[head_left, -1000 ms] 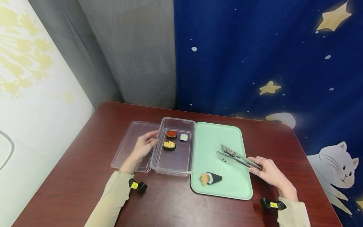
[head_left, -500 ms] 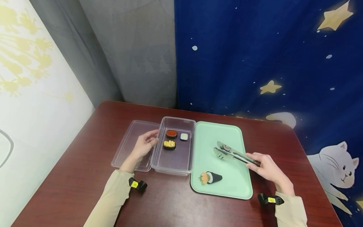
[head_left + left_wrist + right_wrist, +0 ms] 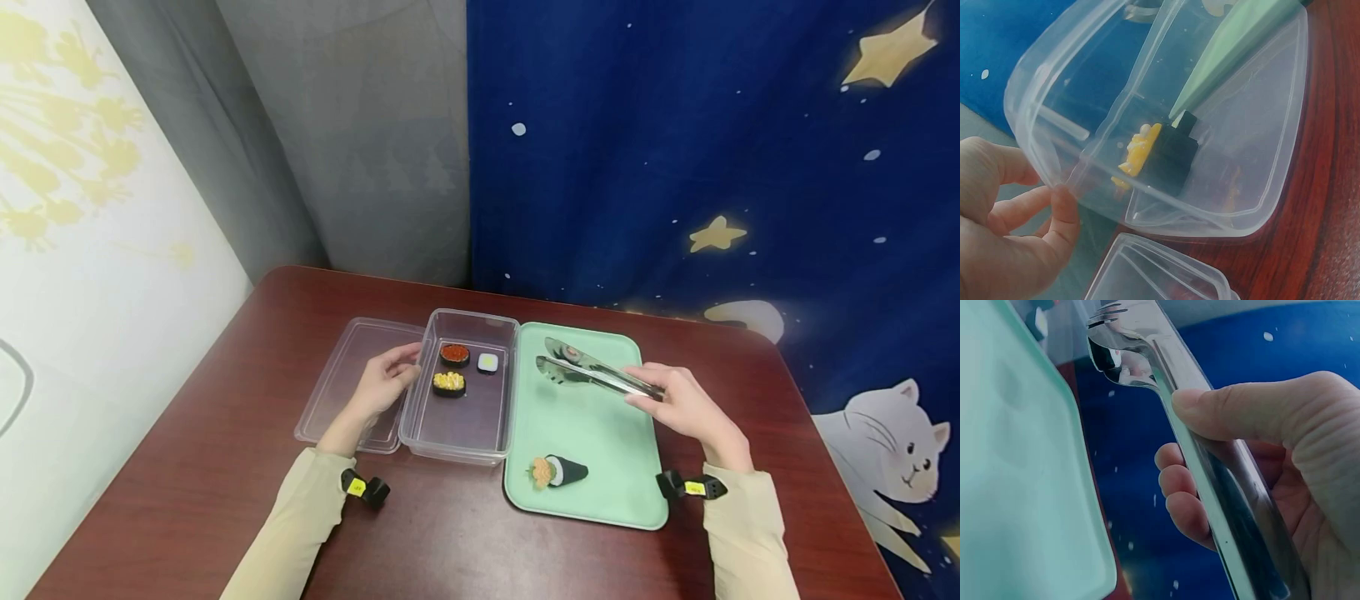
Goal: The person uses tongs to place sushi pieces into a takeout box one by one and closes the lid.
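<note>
My right hand [image 3: 686,404] grips metal tongs [image 3: 600,373] above the mint-green tray [image 3: 585,446]. Between the tong ends sits a small round sushi roll [image 3: 572,354] with a dark rim, partly hidden by the metal. My left hand [image 3: 382,387] touches the outer left wall of a clear plastic box [image 3: 457,454], its fingers loosely bent. Inside lie a red roe sushi [image 3: 454,355], a yellow-topped sushi [image 3: 449,383] and a small white roll [image 3: 487,362]. A cone-shaped hand roll [image 3: 566,471] rests on the tray's near part.
The clear lid [image 3: 326,392] lies flat to the left of the box, partly under my left hand. Box and tray stand side by side on the dark red table [image 3: 420,533]. Curtains [image 3: 600,167] hang behind the table's far edge.
My right hand has lifted the tongs and moved left and toward the far side, carrying the small roll between the tong ends. My left hand and the box have stayed put.
</note>
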Motion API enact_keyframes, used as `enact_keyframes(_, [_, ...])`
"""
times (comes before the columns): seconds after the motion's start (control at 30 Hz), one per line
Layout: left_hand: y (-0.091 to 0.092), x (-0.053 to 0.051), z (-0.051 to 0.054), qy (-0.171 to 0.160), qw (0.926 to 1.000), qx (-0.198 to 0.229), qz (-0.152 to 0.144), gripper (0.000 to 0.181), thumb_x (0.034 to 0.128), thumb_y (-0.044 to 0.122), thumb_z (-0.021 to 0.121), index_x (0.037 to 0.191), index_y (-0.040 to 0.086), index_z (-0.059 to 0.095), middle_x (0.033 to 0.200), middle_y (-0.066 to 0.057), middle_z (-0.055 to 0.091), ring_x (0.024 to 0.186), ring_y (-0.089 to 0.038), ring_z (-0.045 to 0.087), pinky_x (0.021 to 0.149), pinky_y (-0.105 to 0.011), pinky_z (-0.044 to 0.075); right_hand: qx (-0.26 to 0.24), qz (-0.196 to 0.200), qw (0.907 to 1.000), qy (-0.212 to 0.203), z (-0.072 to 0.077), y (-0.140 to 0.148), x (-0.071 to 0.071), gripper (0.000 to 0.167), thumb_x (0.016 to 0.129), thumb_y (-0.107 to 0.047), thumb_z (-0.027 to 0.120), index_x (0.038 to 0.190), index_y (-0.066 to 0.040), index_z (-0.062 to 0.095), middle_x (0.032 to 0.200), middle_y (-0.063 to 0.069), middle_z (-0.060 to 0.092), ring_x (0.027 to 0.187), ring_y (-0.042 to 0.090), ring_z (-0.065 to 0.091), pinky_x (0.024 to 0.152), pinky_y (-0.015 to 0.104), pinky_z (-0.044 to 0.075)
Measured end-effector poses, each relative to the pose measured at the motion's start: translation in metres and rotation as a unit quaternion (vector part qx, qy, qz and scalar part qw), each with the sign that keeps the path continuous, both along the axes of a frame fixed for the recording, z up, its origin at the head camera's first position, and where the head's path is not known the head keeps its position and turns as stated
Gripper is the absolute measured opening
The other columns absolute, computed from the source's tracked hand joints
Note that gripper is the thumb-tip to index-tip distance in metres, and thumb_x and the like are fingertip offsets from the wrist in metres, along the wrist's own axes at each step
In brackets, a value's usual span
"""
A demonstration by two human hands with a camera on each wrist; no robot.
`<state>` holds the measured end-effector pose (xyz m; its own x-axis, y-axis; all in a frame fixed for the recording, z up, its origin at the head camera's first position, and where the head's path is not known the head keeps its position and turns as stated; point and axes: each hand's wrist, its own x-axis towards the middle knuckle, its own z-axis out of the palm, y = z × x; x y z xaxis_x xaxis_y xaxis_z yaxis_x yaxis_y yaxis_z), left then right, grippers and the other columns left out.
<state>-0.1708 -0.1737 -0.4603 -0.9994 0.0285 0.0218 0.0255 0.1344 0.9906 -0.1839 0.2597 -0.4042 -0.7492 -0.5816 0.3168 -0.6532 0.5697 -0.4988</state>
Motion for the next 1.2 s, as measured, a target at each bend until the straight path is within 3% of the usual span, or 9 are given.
enact_keyframes(0.13, [0.0, 0.0, 0.0, 0.001, 1.0, 0.0, 0.0, 0.043, 0.0878, -0.006, 0.054, 0.13, -0.01, 0.047, 0.122, -0.032, 0.052, 0.077, -0.006, 0.057, 0.064, -0.02, 0.047, 0.004, 0.022, 0.9997, -0.002, 0.009, -0.016, -0.01, 0.038, 0.076, -0.001, 0.074, 0.112, 0.007, 0.064, 0.093, 0.009, 0.067, 0.072, 0.009, 0.049, 0.056, 0.023, 0.043])
enact_keyframes(0.4, [0.0, 0.0, 0.001, 0.001, 1.0, -0.001, 0.002, 0.043, 0.0876, -0.007, 0.054, 0.13, -0.01, 0.048, 0.121, -0.031, 0.053, 0.081, -0.013, 0.059, 0.066, -0.021, 0.049, 0.027, 0.081, 0.9964, 0.002, 0.018, -0.05, -0.029, 0.038, 0.079, -0.005, 0.072, 0.114, 0.005, 0.064, 0.088, 0.004, 0.065, 0.06, 0.004, 0.044, 0.051, 0.022, 0.04])
enact_keyframes(0.63, [0.0, 0.0, 0.001, 0.004, 1.0, -0.004, 0.002, 0.042, 0.0877, -0.007, 0.054, 0.129, -0.011, 0.047, 0.12, -0.033, 0.052, 0.079, -0.015, 0.059, 0.064, -0.022, 0.049, 0.078, 0.093, 0.9914, -0.05, 0.02, -0.078, -0.038, 0.038, 0.085, -0.011, 0.068, 0.119, 0.006, 0.061, 0.107, 0.015, 0.065, 0.064, 0.005, 0.046, 0.063, 0.028, 0.044])
enact_keyframes(0.97, [0.0, 0.003, 0.004, 0.0, 1.0, 0.005, 0.002, 0.043, 0.0879, -0.007, 0.054, 0.13, -0.011, 0.047, 0.122, -0.033, 0.051, 0.078, -0.009, 0.057, 0.064, -0.021, 0.048, 0.121, 0.142, 0.9812, -0.049, 0.02, -0.103, -0.048, 0.034, 0.083, -0.008, 0.068, 0.115, 0.004, 0.064, 0.101, 0.012, 0.067, 0.065, 0.005, 0.047, 0.067, 0.029, 0.047])
enact_keyframes(1.2, [0.0, 0.003, 0.004, -0.002, 1.0, 0.001, 0.002, 0.044, 0.0878, -0.006, 0.055, 0.13, -0.011, 0.046, 0.122, -0.032, 0.051, 0.082, -0.013, 0.06, 0.068, -0.022, 0.049, 0.15, 0.16, 0.9745, -0.047, 0.022, -0.112, -0.051, 0.03, 0.08, -0.006, 0.068, 0.109, 0.002, 0.067, 0.082, 0.003, 0.063, 0.064, 0.007, 0.041, 0.06, 0.025, 0.04])
